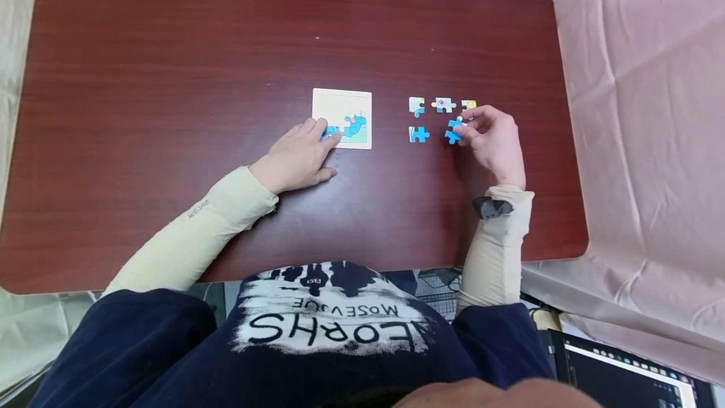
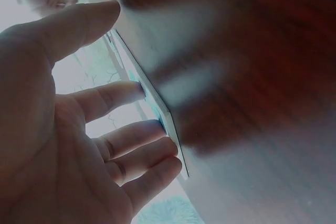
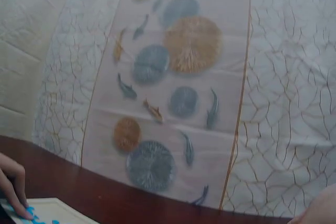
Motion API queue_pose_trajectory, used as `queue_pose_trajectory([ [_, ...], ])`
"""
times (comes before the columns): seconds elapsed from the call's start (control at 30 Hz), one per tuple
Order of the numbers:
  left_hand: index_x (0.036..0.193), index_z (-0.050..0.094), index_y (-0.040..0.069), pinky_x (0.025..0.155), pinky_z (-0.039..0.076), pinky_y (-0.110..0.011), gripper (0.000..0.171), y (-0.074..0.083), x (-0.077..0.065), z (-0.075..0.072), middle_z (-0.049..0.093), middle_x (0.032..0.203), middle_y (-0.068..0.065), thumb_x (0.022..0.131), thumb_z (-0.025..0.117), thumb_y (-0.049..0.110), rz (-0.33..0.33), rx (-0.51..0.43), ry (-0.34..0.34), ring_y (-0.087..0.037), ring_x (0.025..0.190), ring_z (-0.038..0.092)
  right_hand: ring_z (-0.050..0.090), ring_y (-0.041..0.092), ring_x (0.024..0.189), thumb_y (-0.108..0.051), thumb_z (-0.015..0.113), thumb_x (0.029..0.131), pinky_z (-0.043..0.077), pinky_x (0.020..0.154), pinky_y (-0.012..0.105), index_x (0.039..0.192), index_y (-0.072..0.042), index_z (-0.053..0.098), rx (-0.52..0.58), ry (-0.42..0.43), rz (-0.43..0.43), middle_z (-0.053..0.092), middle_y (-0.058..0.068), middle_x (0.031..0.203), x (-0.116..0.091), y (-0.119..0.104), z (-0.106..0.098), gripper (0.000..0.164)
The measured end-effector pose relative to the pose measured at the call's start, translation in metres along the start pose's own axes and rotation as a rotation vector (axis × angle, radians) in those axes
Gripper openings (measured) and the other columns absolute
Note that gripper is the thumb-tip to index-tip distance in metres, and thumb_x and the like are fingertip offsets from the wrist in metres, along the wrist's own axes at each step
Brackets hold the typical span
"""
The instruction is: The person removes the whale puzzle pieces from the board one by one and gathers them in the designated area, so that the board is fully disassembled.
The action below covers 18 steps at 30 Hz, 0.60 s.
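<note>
A small square jigsaw tray (image 1: 334, 102) lies on the table, with blue joined pieces (image 1: 355, 126) in its lower part. My left hand (image 1: 297, 153) rests on the tray's left side, its fingers extended over the pieces. The left wrist view shows this hand (image 2: 105, 124) with fingertips at the tray's edge (image 2: 152, 92). To the right of the tray, my right hand (image 1: 498, 140) pinches a blue puzzle piece (image 1: 452, 131) between thumb and fingers, at the table. Only a blurred edge of the right hand (image 3: 319, 209) appears in the right wrist view.
Loose puzzle pieces lie near the right hand: a corner piece (image 1: 416, 105), a pale piece (image 1: 444, 104), a yellowish piece (image 1: 469, 104) and a blue-and-white piece (image 1: 418, 135). The dark red table (image 1: 170, 68) has a patterned curtain (image 3: 189, 77) behind it.
</note>
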<state>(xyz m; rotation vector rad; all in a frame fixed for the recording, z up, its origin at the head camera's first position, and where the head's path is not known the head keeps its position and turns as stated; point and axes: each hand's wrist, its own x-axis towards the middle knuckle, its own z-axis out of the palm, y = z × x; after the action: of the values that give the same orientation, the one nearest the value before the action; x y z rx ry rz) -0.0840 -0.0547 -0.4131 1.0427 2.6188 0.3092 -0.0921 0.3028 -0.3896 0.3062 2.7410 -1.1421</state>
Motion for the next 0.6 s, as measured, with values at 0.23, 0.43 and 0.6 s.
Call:
queue_pose_trajectory([
  [0.23,0.141,0.046,0.001,0.092,0.038,-0.046,0.067,0.0,-0.001,0.0,0.043,0.116,-0.021,0.089,0.066,0.038,0.009,-0.002,0.028,-0.035,0.102,0.042,0.069,0.022,0.072,-0.02,0.074,0.087,0.046,0.062,0.021,0.112,-0.008,0.07,-0.016,-0.026,0.02,0.063,0.011,0.082,0.01,0.012,0.012,0.028],
  [0.43,0.14,0.047,0.001,0.091,0.038,-0.046,0.066,-0.001,-0.001,0.002,0.044,0.115,-0.02,0.089,0.067,0.038,0.011,-0.005,0.032,-0.035,0.101,0.042,0.066,0.023,0.074,-0.021,0.072,0.089,0.044,0.063,0.023,0.112,-0.011,0.072,-0.105,-0.029,0.026,0.064,0.011,0.084,0.015,0.012,0.018,0.025],
  [0.6,0.139,0.046,0.002,0.092,0.038,-0.046,0.065,0.0,-0.002,0.0,0.044,0.115,-0.02,0.089,0.066,0.038,0.008,-0.009,0.03,-0.035,0.101,0.042,0.06,0.02,0.072,-0.018,0.07,0.089,0.044,0.066,0.024,0.11,-0.01,0.072,-0.15,-0.015,0.02,0.062,0.01,0.083,0.017,0.01,0.021,0.022],
])
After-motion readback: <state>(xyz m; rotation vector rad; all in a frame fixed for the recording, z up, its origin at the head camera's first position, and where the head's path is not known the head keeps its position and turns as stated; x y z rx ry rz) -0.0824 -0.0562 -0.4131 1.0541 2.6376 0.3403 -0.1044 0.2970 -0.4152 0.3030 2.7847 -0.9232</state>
